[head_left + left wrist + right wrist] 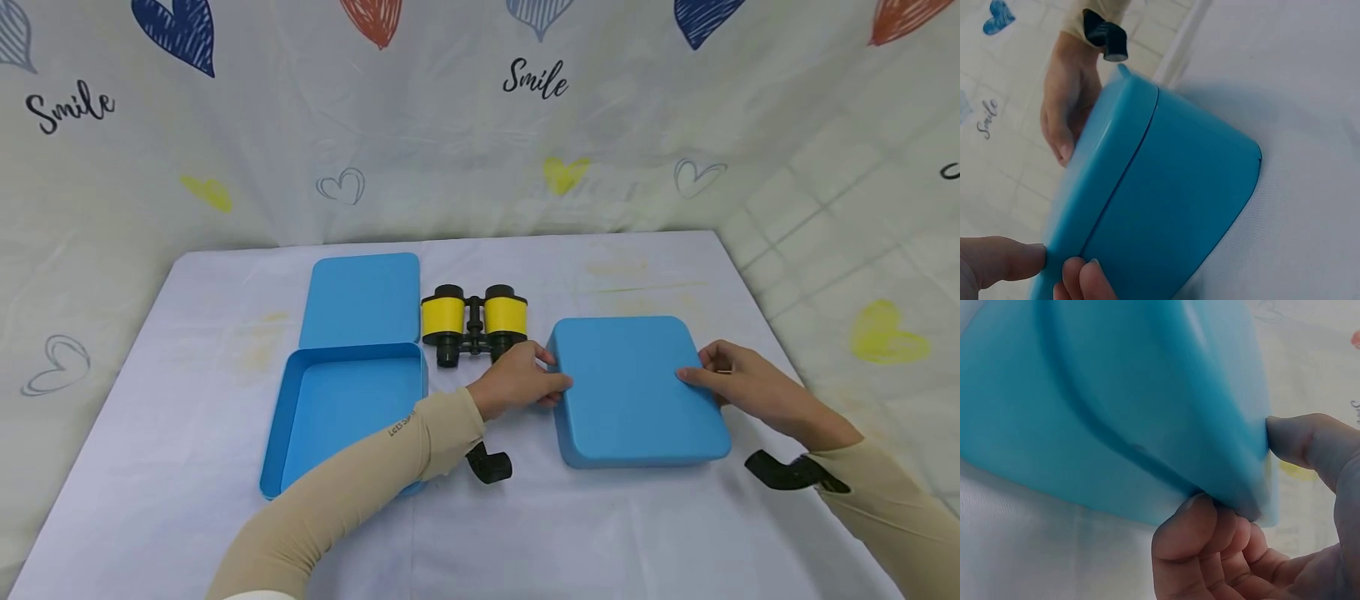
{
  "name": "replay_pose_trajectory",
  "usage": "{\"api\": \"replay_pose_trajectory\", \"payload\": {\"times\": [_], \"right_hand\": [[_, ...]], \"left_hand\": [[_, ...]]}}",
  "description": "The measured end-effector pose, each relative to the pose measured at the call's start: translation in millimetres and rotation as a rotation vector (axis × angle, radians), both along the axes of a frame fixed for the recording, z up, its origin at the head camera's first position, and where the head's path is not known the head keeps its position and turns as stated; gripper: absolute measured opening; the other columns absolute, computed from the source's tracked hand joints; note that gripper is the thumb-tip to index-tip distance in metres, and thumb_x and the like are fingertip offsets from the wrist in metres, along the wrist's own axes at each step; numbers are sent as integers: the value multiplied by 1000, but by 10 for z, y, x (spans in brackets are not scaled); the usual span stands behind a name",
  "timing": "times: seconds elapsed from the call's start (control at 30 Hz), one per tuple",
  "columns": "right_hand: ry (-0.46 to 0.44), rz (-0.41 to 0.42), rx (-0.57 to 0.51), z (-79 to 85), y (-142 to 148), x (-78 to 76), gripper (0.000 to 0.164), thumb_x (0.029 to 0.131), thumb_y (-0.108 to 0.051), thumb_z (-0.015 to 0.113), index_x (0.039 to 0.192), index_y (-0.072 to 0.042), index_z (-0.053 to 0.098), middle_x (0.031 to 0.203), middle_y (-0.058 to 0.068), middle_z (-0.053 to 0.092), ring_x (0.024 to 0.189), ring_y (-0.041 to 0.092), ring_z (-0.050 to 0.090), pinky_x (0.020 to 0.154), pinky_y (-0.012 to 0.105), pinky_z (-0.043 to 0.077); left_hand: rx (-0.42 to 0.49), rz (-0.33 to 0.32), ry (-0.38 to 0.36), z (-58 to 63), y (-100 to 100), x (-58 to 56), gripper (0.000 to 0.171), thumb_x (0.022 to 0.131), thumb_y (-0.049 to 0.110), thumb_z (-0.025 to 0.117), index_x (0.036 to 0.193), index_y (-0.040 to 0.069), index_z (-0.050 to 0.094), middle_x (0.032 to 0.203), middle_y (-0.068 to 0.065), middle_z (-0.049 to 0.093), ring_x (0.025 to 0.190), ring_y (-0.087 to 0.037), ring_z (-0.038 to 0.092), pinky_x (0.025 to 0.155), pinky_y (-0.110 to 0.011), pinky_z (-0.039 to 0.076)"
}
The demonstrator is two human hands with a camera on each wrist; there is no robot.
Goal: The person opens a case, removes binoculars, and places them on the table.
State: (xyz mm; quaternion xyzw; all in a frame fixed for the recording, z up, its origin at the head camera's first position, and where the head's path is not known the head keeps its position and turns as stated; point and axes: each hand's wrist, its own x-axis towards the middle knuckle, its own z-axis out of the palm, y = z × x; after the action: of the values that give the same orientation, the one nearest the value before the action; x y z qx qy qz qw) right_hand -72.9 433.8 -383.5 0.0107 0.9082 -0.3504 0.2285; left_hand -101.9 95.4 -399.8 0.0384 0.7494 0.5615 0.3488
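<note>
On the right of the table is a closed light-blue plastic box (600, 454) with rounded corners. Its lid (630, 383) meets the body along a seam, seen in both wrist views. My left hand (517, 383) pinches the lid's left edge, thumb on the outer face and fingertips (1094, 281) at the seam. From the opposite edge my right hand (750, 392) pinches the lid too, its thumb (1300, 437) above and curled fingers below the rim. Yellow-and-black binoculars (505, 317) stand just behind my left hand, partly covered by it.
Left of the binoculars sits an open blue box (360, 400), with a flat blue lid panel (363, 300) at its back edge. My left forearm crosses its front corner. A white cloth covers the table (480, 550); a printed curtain (442, 125) hangs behind.
</note>
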Motion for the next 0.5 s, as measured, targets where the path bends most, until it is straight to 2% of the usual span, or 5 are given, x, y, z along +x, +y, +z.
{"api": "replay_pose_trajectory", "payload": {"times": [0.2, 0.5], "right_hand": [[-5, -11, 4, 10, -8, 4, 48, 104, -41, 61, 117, 2, 44, 110, 14, 52, 83, 9, 59, 72, 27, 56], [16, -25, 25, 10, 7, 2, 46, 103, -41, 62, 114, 0, 46, 109, 14, 52, 80, 9, 58, 72, 28, 56]], "left_hand": [[10, -9, -20, -2, 3, -12, 37, 96, 17, 73, 125, 4, 53, 85, -9, 74, 72, -14, 73, 82, -32, 63], [-3, -16, -49, 28, -4, -11, 36, 98, 19, 72, 124, 6, 53, 87, -8, 73, 74, -16, 75, 84, -33, 63]]}}
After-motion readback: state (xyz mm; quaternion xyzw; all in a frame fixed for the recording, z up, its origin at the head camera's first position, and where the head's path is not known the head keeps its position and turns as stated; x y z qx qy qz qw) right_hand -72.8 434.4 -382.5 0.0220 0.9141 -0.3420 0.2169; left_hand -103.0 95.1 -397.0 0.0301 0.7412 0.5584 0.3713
